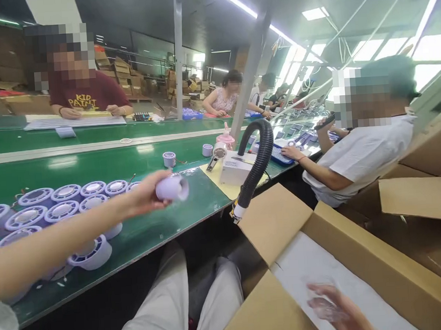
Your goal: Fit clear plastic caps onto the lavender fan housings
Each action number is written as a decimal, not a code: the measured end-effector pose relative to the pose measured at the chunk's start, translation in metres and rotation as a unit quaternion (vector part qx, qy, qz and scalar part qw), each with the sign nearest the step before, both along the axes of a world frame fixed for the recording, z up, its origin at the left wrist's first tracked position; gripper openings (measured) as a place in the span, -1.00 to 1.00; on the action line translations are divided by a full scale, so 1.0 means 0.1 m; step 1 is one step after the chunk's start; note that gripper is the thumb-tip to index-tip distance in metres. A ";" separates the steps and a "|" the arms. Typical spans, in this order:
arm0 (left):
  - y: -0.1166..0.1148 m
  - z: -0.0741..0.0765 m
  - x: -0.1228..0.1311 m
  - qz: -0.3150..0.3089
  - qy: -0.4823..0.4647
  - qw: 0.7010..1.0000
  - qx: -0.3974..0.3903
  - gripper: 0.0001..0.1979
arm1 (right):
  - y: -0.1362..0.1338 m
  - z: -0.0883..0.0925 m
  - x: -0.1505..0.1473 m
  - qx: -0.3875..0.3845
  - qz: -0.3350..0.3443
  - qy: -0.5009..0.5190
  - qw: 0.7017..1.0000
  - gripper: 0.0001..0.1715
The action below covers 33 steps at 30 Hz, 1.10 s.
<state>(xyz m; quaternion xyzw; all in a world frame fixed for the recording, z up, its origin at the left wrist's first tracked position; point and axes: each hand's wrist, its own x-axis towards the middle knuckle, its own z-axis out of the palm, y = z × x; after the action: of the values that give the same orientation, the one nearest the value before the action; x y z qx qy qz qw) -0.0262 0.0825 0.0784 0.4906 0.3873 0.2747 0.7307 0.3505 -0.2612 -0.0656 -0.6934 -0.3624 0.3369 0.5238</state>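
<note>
My left hand reaches out over the green bench, its fingers closed round a lavender cylindrical fan housing with an open end facing right. Below and left of that forearm stand several lavender round fan units with ribbed tops, grouped together. Over an open cardboard box at the lower right, my right hand is smeared by motion. Its fingers look bent, and a faint clear shape shows around them; I cannot make out whether it holds anything. White sheeting lies inside the box.
A black flexible hose arches beside a white box and a handheld fan. Two small lavender housings stand on the green bench. A co-worker in white sits right; another in maroon sits opposite.
</note>
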 end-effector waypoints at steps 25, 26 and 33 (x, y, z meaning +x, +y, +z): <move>-1.42 -0.88 0.37 -0.422 0.122 0.882 0.172 -0.82 | 0.53 0.42 -1.68 -0.008 0.318 -0.345 0.883 -0.68; -1.42 -0.85 0.36 -0.410 0.131 0.873 0.228 -0.83 | 0.52 0.41 -1.67 -0.007 0.313 -0.313 0.897 -0.69; -1.38 -0.91 0.35 -0.397 0.141 0.869 0.258 -0.75 | 0.46 0.33 -1.68 0.027 0.219 -0.388 0.895 -0.44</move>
<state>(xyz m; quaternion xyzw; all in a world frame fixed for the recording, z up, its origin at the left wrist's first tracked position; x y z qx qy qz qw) 0.0085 -0.0559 -0.0129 0.8077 0.1735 -0.0207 0.5632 0.1826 -0.2150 -0.0329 -0.6577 -0.6885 0.1378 0.2727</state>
